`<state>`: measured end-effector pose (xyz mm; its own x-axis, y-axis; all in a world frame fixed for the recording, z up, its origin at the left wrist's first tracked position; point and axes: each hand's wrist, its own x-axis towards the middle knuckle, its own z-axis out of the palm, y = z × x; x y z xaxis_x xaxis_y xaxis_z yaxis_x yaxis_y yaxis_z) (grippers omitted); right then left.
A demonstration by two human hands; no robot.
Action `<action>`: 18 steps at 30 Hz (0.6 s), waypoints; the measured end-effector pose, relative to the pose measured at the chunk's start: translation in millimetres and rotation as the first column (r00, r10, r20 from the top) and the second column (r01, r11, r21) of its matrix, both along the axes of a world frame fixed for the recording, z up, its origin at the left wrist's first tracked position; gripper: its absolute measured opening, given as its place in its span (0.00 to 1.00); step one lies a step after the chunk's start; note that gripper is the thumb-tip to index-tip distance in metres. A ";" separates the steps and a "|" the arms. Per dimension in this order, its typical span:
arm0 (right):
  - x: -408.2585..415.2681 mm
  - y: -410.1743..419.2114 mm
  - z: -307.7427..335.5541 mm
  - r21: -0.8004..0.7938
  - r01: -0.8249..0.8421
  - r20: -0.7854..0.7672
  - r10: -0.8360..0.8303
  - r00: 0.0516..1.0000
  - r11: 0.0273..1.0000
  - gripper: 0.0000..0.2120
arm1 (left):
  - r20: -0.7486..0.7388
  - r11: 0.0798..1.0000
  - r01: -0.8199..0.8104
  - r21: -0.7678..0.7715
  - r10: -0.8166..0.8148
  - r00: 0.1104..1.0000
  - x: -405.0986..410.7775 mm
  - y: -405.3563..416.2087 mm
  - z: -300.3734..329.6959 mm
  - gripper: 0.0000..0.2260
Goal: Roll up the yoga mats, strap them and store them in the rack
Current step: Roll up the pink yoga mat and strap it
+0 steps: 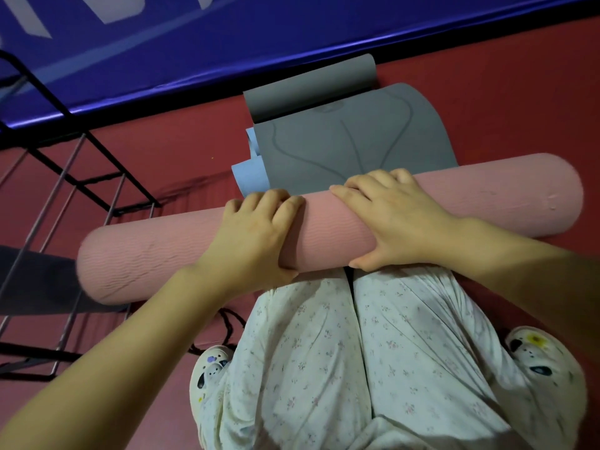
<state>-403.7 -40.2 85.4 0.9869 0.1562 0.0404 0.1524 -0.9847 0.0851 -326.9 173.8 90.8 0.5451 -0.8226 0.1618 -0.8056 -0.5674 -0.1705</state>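
A rolled pink yoga mat [487, 203] lies across the red floor just ahead of my knees. My left hand [256, 235] grips the roll left of its middle, fingers curled over the top and thumb underneath. My right hand [393, 219] grips it just to the right in the same way. Beyond the roll a grey yoga mat [350, 141] lies partly unrolled, its far end curled up. A light blue mat [250, 177] peeks out from under the grey one's left edge. The black wire rack [97, 177] stands at the left.
A dark mat [39, 280] sits in the rack's lower part. A black cord [227, 323] lies on the red floor [519, 102] by my left shoe. A blue padded wall [227, 43] runs along the far side. My knees and shoes fill the lower frame.
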 end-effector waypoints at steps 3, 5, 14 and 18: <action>-29.1 9.3 22.9 0.014 -0.022 0.000 0.022 1.000 1.000 0.52 | 0.002 0.999 0.024 0.022 -0.024 1.000 -27.8 12.5 23.2 0.42; -55.4 15.4 26.5 0.028 -0.013 -0.068 0.015 0.998 1.000 0.51 | -0.017 0.997 0.048 0.053 -0.047 0.999 -51.8 26.0 31.2 0.43; -110.4 40.1 -6.0 0.030 -0.088 -0.022 0.089 0.996 0.996 0.50 | -0.414 0.992 0.128 0.018 -0.110 0.904 -84.7 55.0 21.2 0.35; -115.7 39.5 -0.9 0.029 -0.100 -0.070 0.102 0.992 0.995 0.51 | -0.709 0.997 0.069 -0.038 -0.075 0.701 -49.2 45.7 38.5 0.24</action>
